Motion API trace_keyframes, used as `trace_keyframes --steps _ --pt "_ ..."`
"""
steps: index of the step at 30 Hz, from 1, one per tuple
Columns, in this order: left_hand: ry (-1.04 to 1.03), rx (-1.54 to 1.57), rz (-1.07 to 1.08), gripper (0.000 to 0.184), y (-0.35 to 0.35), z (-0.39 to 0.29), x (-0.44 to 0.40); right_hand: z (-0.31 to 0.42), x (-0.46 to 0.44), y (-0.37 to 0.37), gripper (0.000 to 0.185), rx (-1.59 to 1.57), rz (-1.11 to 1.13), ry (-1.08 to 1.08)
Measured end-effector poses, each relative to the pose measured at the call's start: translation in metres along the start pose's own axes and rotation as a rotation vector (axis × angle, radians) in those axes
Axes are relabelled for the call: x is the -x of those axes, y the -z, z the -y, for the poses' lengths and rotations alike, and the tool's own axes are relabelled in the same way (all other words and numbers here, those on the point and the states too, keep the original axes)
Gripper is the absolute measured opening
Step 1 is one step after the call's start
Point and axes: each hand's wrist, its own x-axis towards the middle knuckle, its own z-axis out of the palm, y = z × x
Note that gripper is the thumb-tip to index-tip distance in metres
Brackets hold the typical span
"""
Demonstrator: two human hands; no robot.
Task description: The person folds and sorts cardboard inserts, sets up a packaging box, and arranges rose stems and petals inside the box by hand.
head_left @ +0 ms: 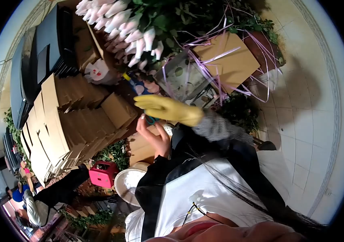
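Note:
My left hand (pixel 156 139) is bare and raised near the middle of the view. Its fingers are bent round a small teal loop (pixel 151 119), which looks like a tool handle; the rest of it is hidden. My right hand (pixel 170 109), in a yellow glove under a grey knitted cuff (pixel 218 127), is stretched out flat just above the left one, with nothing visible in it. Beyond the hands is a grey tray (pixel 186 76) beside a cardboard sheet (pixel 227 60) with purple ribbons over it.
Flowers in white-pink net sleeves (pixel 119 20) and green leaves (pixel 159 16) fill the top. Folded cardboard (pixel 51 125) is stacked at left. A pink-red box (pixel 103 174) and a pale bucket (pixel 128 183) stand below. Another person (pixel 38 211) is at lower left; tiled floor (pixel 301 133) lies right.

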Motion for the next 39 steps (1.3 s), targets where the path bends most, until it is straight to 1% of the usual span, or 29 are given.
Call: trace_keyframes --steps 1,3,4,5,6,7,8,9,10,11,13,15,16,17,19,21,23,24,27,29,30,31,33,34,35,36,37,38,39 --pt "-0.024 0.041 0.053 0.049 -0.010 -0.014 0.003 0.016 0.027 0.029 0.055 0.021 0.116 0.039" --pt "-0.229 0.157 0.083 0.045 -0.046 -0.037 0.004 0.045 0.086 0.087 0.051 -0.093 0.137 -0.019" --pt "-0.215 0.208 0.146 0.038 -0.069 -0.052 0.006 0.054 0.116 0.120 0.050 -0.025 0.078 0.037" --pt "-0.207 0.261 0.252 0.034 -0.092 -0.064 0.012 0.067 0.148 0.149 0.049 -0.011 -0.033 0.089" --pt "-0.318 0.296 0.348 0.032 -0.118 -0.079 0.009 0.080 0.178 0.177 0.048 0.067 -0.292 -0.027" --pt "-0.389 0.337 0.427 0.026 -0.149 -0.098 0.004 0.076 0.194 0.212 0.046 0.186 -0.593 0.055" --pt "-0.364 0.333 0.531 0.022 -0.181 -0.116 0.002 0.072 0.209 0.247 0.044 0.316 -0.905 0.099" --pt "-0.278 0.320 0.667 0.021 -0.211 -0.133 -0.001 0.075 0.213 0.276 0.044 0.298 -1.068 0.181" --pt "-0.304 0.301 0.687 0.021 -0.251 -0.139 0.001 0.070 0.221 0.318 0.045 0.608 -1.167 0.087" --pt "-0.320 0.249 0.795 0.030 -0.290 -0.134 0.003 0.055 0.226 0.365 0.045 0.608 -1.160 0.093" --pt "-0.441 -0.164 0.622 0.045 -0.369 -0.103 0.018 0.011 0.228 0.449 0.051 0.475 -1.237 -0.091" --pt "-0.302 -0.367 0.618 0.059 -0.410 -0.066 0.017 -0.016 0.222 0.497 0.061 0.519 -1.149 -0.250" --pt "-0.345 -0.448 0.587 0.063 -0.412 -0.063 0.019 -0.033 0.221 0.519 0.069 0.630 -1.024 -0.345" --pt "-0.353 -0.460 0.597 0.064 -0.412 -0.063 0.019 -0.042 0.219 0.537 0.077 0.738 -0.893 -0.438" --pt "-0.335 -0.473 0.610 0.063 -0.410 -0.066 0.017 -0.029 0.209 0.541 0.080 0.646 -0.636 -0.599" --pt "-0.311 -0.482 0.628 0.063 -0.407 -0.068 0.022 -0.001 0.205 0.531 0.078 0.686 -0.673 -0.716" --pt "-0.311 -0.489 0.631 0.063 -0.409 -0.067 0.015 -0.023 0.209 0.580 0.073 0.059 -0.684 -0.673" --pt "-0.320 -0.474 0.636 0.063 -0.409 -0.065 0.016 0.010 0.215 0.575 0.072 0.810 -0.291 -0.691" --pt "-0.314 -0.453 0.649 0.062 -0.408 -0.068 0.016 0.075 0.197 0.525 0.065 1.381 -0.090 -0.785" --pt "-0.260 -0.468 0.718 0.062 -0.409 -0.070 0.010 0.077 0.178 0.519 0.060 0.308 -0.214 -0.815" --pt "-0.284 -0.497 0.679 0.062 -0.408 -0.072 0.010 0.072 0.183 0.511 0.060 0.456 -0.197 -0.704" --pt "-0.263 -0.476 0.707 0.064 -0.410 -0.069 0.012 0.068 0.188 0.501 0.060 0.614 -0.193 -0.595" --pt "-0.246 -0.471 0.684 0.065 -0.408 -0.068 0.014 0.055 0.183 0.473 0.068 0.132 -0.583 -0.408" --pt "-0.271 -0.487 0.680 0.065 -0.407 -0.066 0.016 0.048 0.168 0.467 0.076 0.464 -0.568 -0.460" --pt "-0.307 -0.502 0.669 0.064 -0.404 -0.065 0.015 0.034 0.169 0.446 0.078 0.784 -0.746 -0.460" --pt "-0.325 -0.458 0.643 0.063 -0.400 -0.065 0.015 0.047 0.167 0.406 0.075 1.066 -0.810 -0.403" --pt "-0.360 -0.449 0.618 0.064 -0.399 -0.061 0.014 0.060 0.157 0.381 0.073 1.229 -0.782 -0.467" --pt "-0.351 -0.502 0.674 0.065 -0.398 -0.061 0.010 0.045 0.147 0.371 0.066 1.299 -0.825 -0.481" --pt "-0.331 -0.561 0.742 0.066 -0.394 -0.060 0.013 0.050 0.144 0.343 0.061 1.307 -0.832 -0.419"
